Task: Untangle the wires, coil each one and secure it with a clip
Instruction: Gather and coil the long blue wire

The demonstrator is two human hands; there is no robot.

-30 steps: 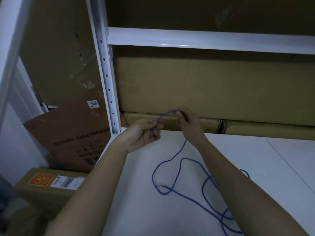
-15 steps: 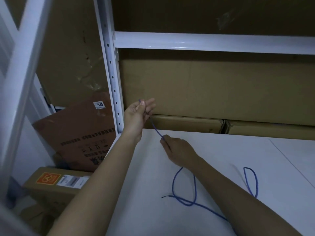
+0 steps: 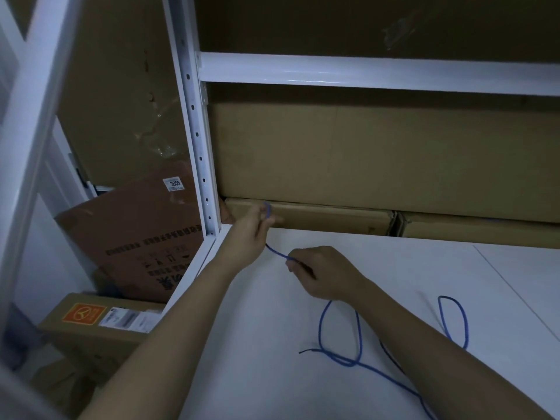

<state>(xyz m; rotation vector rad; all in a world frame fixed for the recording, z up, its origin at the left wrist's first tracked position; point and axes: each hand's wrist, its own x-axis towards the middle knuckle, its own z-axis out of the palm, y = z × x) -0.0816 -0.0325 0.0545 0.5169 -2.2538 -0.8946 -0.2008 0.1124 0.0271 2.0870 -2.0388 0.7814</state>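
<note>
The blue wire point(image 3: 339, 357) is your whole job here, and most of it lies loose on the white shelf surface point(image 3: 394, 268) in the lower middle and lower right of the frame: one loop crossing itself below your right wrist, a second narrow loop standing off to the right, and a tail running out under your right forearm. A dark end pokes out left of the crossing.

From that slack the wire climbs to your right hand point(image 3: 321, 275), which is closed in a narrow pinch on it, then runs as a short taut stretch up and to the left into your left hand point(image 3: 253, 234). Your left hand is closed on the wire too, with a small turn of blue showing at its fingertips point(image 3: 268, 218).

That held stretch slants from centre frame toward the upper left, so the free length lies down and to the right of both grips. Your right hand is nearer the slack; I judge it the one to feed the next turn while your left keeps the start of the coil.

Just left of your left hand stands the white shelf post point(image 3: 200, 147), with cardboard boxes point(image 3: 363, 165) behind. No clip is visible
</note>
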